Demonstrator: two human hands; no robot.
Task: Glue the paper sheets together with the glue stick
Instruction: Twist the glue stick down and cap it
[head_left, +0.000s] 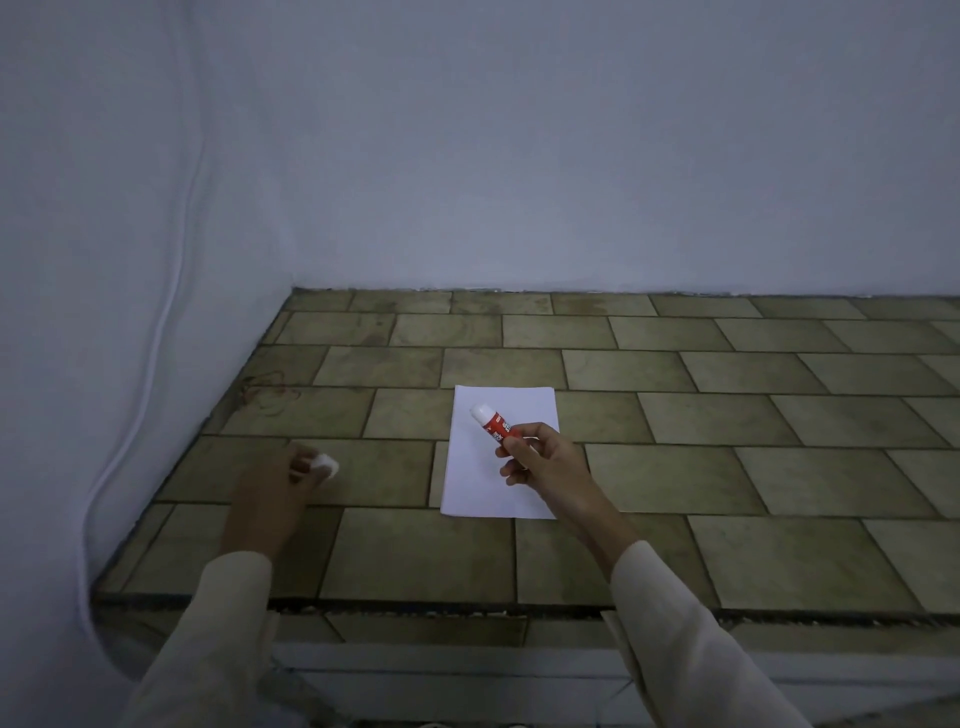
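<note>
R hand (540, 460) grips glue stick (492, 422) over paper sheets (480, 486); L hand (275, 480) pinches white cap (325, 464).

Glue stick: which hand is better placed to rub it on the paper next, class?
Right. The right hand grips the glue stick above the paper sheets; the left hand holds the white cap, off to the side.

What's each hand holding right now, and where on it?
The right hand grips the glue stick by its lower red end. The left hand pinches a small white cap at the fingertips.
</note>
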